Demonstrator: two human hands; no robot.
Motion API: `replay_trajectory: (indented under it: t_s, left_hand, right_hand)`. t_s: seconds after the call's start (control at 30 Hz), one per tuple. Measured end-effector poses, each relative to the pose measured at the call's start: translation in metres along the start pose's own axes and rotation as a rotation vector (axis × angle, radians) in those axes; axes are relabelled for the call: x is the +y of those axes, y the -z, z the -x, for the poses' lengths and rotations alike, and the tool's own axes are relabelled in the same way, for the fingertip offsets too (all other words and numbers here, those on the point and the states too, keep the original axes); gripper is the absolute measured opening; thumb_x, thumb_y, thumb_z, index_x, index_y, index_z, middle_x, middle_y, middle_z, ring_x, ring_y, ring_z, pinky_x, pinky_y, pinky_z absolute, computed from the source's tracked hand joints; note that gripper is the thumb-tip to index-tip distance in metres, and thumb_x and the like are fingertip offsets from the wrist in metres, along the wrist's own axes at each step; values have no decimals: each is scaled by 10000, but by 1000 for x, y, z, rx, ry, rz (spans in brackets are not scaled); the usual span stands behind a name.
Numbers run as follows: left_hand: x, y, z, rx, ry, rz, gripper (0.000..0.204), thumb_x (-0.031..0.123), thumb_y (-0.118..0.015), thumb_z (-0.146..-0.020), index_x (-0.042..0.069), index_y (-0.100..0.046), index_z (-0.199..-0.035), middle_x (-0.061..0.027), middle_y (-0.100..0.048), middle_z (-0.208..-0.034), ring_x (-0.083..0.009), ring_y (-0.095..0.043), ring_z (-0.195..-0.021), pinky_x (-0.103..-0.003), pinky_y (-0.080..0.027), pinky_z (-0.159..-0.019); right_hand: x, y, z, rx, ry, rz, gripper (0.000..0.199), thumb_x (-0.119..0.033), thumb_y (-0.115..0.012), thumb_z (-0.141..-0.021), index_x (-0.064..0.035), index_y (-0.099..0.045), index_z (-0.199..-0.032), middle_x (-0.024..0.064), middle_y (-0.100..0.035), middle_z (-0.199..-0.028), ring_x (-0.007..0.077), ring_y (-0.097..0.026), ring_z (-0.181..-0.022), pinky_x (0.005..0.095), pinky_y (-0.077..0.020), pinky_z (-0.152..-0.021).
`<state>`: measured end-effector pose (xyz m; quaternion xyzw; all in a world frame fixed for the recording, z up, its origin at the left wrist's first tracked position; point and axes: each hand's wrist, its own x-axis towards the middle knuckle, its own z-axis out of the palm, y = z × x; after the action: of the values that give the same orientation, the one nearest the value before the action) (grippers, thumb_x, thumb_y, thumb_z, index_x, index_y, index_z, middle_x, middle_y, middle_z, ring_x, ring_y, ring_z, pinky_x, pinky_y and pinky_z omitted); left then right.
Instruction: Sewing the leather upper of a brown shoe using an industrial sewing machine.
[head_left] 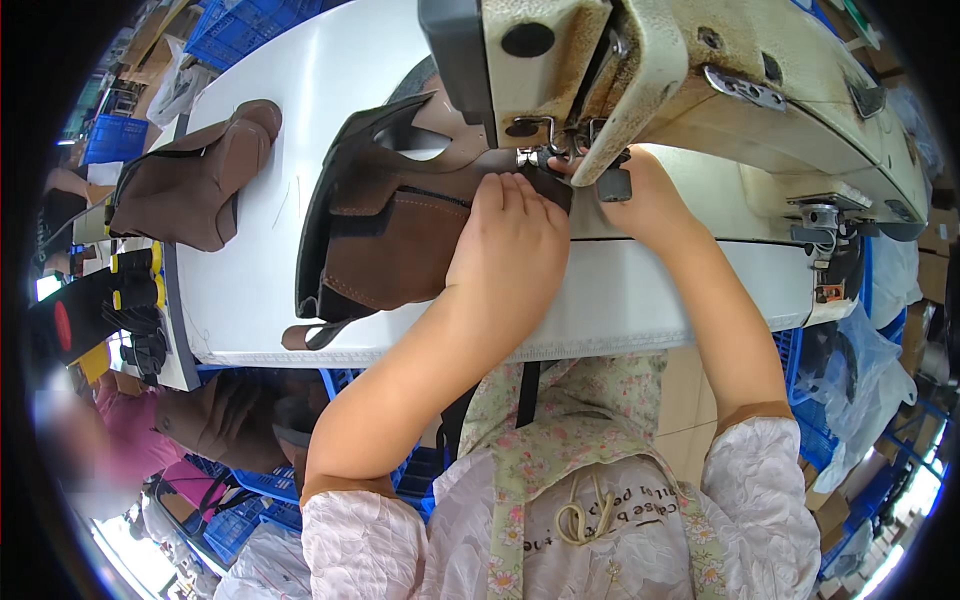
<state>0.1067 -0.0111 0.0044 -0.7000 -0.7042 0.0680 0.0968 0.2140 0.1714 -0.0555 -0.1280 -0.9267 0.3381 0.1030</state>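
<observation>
A brown boot upper [400, 245] with black edging, a dark zipper line and pale stitching lies on the white sewing table. Its right end runs under the presser foot [528, 157] of a cream sewing machine [740, 110]. My left hand [515, 235] is on the upper just left of the foot, its fingers bent together and pressed onto the leather. Close to the needle area, my right hand [645, 195] reaches in from the right. A lever and a dark knob cover most of its fingers, and one fingertip shows by the foot.
A second brown boot upper [205, 180] rests at the table's left. More brown pieces [240, 425] hang below the front left edge, over blue crates. Another blue crate [245, 30] stands beyond the table, and clear plastic bags [860, 370] are at the right.
</observation>
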Motion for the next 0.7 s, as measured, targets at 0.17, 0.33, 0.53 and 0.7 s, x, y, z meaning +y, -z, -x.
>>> replay_trajectory:
  t_s: [0.17, 0.33, 0.53, 0.7]
  left_hand:
    - [3, -6, 1, 48, 62, -18, 270, 147, -576, -776, -35, -648, -961, -205, -696, -986, -302, -652, -999, -412, -434, -990]
    - [17, 2, -9, -92, 120, -67, 301, 197, -543, -868, -1, -659, -1063, -213, -686, -1097, -336, -611, -1136, -516, -352, -1062]
    - [26, -7, -3, -88, 72, -118, 318, 191, -537, -881, -7, -665, -1094, -184, -681, -1076, -369, -609, -1108, -569, -339, -1068]
    - [29, -8, -1, -121, 10, -163, 320, 204, -515, -906, 16, -680, -1104, -135, -662, -1015, -355, -617, -1029, -662, -339, -1031]
  right_hand:
    - [-4, -9, -2, 105, 65, -68, 343, -87, -416, -994, -96, -748, -1082, 123, -719, -1102, 253, -669, -1004, 338, -491, -932]
    - [18, -9, -7, 163, 192, -111, 262, -174, -536, -951, -101, -727, -1116, 122, -722, -1097, 319, -670, -1051, 379, -500, -943]
    - [-10, 0, -6, 99, 191, 87, 362, 12, -419, -927, -30, -706, -1144, 164, -680, -1205, 312, -635, -1144, 363, -470, -998]
    - [-13, -1, -2, 96, 108, 80, 397, 52, -449, -869, -37, -712, -1152, 187, -690, -1163, 297, -664, -1094, 341, -486, -972]
